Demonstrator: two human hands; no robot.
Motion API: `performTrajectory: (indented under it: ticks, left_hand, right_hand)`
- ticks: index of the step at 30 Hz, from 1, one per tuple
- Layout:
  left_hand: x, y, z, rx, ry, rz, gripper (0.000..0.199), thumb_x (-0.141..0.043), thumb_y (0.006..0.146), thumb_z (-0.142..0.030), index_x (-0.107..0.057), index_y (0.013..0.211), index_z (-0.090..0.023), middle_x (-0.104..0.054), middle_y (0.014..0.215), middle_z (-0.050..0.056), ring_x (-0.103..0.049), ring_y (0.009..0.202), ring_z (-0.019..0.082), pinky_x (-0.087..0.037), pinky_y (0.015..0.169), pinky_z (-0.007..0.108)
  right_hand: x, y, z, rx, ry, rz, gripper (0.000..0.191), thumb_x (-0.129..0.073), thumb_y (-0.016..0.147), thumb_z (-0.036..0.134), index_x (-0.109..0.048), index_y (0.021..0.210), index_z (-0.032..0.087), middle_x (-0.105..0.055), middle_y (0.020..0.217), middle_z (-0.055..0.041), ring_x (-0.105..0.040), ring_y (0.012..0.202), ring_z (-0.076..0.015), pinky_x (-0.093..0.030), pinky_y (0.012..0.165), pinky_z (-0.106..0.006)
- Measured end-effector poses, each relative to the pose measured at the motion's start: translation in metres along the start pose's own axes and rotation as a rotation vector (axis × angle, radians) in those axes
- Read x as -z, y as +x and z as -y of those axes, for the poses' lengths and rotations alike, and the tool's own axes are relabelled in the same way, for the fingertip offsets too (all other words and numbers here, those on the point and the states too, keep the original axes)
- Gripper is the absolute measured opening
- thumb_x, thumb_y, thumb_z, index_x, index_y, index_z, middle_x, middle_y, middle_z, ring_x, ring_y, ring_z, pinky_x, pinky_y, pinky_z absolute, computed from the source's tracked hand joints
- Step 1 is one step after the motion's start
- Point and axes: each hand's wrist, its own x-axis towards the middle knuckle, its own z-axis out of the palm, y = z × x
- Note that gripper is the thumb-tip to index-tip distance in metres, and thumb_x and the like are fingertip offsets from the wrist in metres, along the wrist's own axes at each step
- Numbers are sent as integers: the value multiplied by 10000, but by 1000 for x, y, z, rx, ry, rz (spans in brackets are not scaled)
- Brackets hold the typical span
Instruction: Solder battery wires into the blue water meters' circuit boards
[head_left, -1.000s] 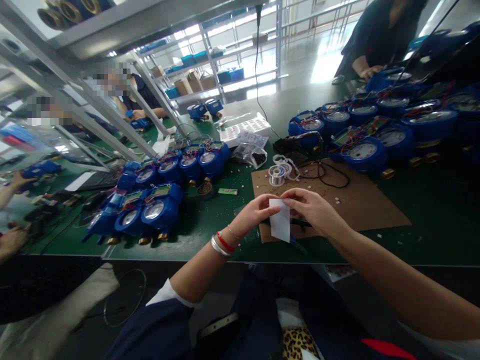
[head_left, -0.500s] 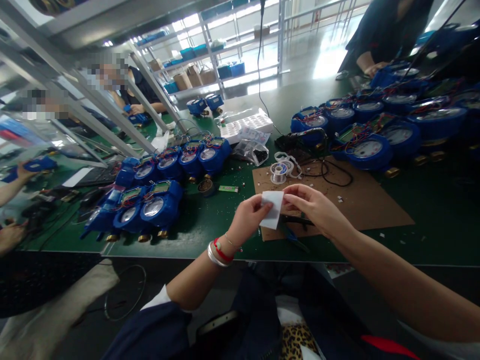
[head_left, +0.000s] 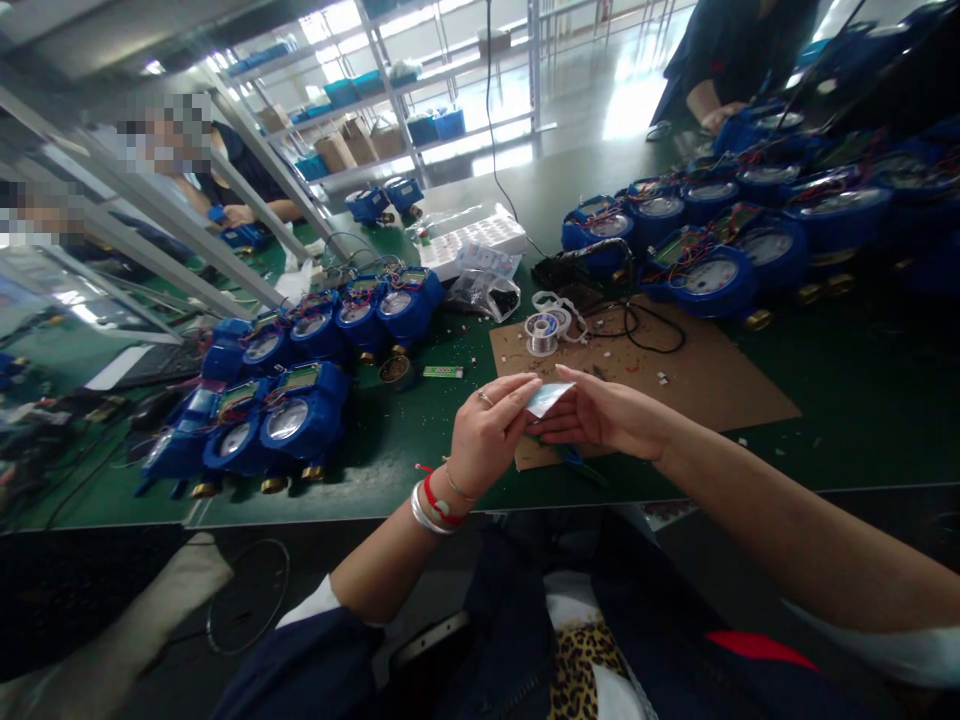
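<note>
Head view: left hand (head_left: 484, 435) pinches the white slip (head_left: 549, 400) between thumb and fingers. Right hand (head_left: 619, 415) is open beside it, fingers extended; can't tell if they touch the slip. Status: slip is off the bench and in the grip, on none of the meters. Blue meters (head_left: 296, 420) left of the grip show exposed boards and wires. Solder spool (head_left: 541, 335) sits beyond the grip, on the cardboard (head_left: 712, 385), unheld. Overall progress: can't judge.

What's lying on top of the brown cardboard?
On the cardboard: a spool of wire, part of a black cable, and small white scraps. The left hand and right hand cover part of it, so anything directly beneath them can't be seen.
</note>
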Motion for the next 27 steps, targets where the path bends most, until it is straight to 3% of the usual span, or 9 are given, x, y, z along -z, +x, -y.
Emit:
performTrajectory:
  ticks: [3, 6, 9, 15, 18, 21, 24, 27]
  left_hand:
    - [-5, -6, -1, -69, -19, 45, 314, -525, 881, -135, -591, 1178, -210, -614, 1225, 77, -541, 1184, 185, -460, 1009, 376]
    - [-8, -13, -3, -49, -2, 34, 324, -527, 880, -138, -569, 1192, -215, -556, 1295, 91, -498, 1233, 196, -434, 1035, 408]
    - [-7, -18, -6, 5, -26, 20, 338, -507, 886, -136, -534, 1212, -222, -505, 1340, 100, -482, 1250, 198, -442, 1026, 406]
    - [-1, -22, -12, 106, -109, -60, 311, -525, 875, -153, -494, 1181, -196, -495, 1329, 117, -464, 1262, 209, -409, 1050, 423]
    - [-2, -24, -9, 309, -218, -115, 290, -508, 894, -212, -496, 1182, -182, -483, 1336, 120, -457, 1260, 210, -388, 1061, 417]
    - [-3, -24, -1, 618, -504, -165, 309, -469, 920, -314, -502, 1195, -177, -501, 1318, 114, -512, 1191, 193, -425, 1019, 366]
    - [-3, -23, 4, 863, -895, -164, 379, -462, 912, -419, -521, 1180, -158, -586, 1181, 105, -587, 1045, 173, -477, 934, 327]
    - [0, -21, 4, 979, -1157, -129, 333, -619, 822, -391, -585, 1043, -144, -624, 990, 59, -613, 869, 137, -510, 822, 277]
  right_hand:
    - [-4, 0, -2, 64, 94, 6, 287, -420, 971, 311, -646, 948, 136, -698, 842, -52, -664, 733, -125, -566, 707, -243]
    - [-6, 0, -5, 132, 69, -40, 171, -548, 902, 247, -658, 979, 142, -684, 874, -36, -627, 702, -100, -542, 641, -189]
    - [-6, 0, -7, 177, 4, -80, 201, -655, 818, 218, -663, 1009, 154, -680, 907, -33, -623, 727, -106, -537, 673, -200]
    - [-4, -1, -9, 196, -34, -31, 257, -704, 770, 217, -666, 1019, 166, -680, 911, -30, -629, 754, -110, -532, 706, -211]
    - [-2, -1, -10, 216, -33, -32, 281, -713, 758, 198, -666, 1034, 192, -681, 935, -21, -636, 776, -110, -539, 712, -211]
    - [1, -1, -12, 203, -37, -39, 288, -725, 738, 179, -671, 1019, 212, -684, 942, -12, -641, 801, -115, -544, 735, -221]
    - [4, 0, -15, 177, -70, -37, 287, -724, 741, 192, -668, 1021, 214, -685, 937, -13, -642, 820, -120, -541, 746, -228]
    - [7, 0, -16, 162, -127, -41, 303, -726, 741, 219, -663, 1038, 204, -677, 962, -26, -637, 824, -129, -539, 733, -230]
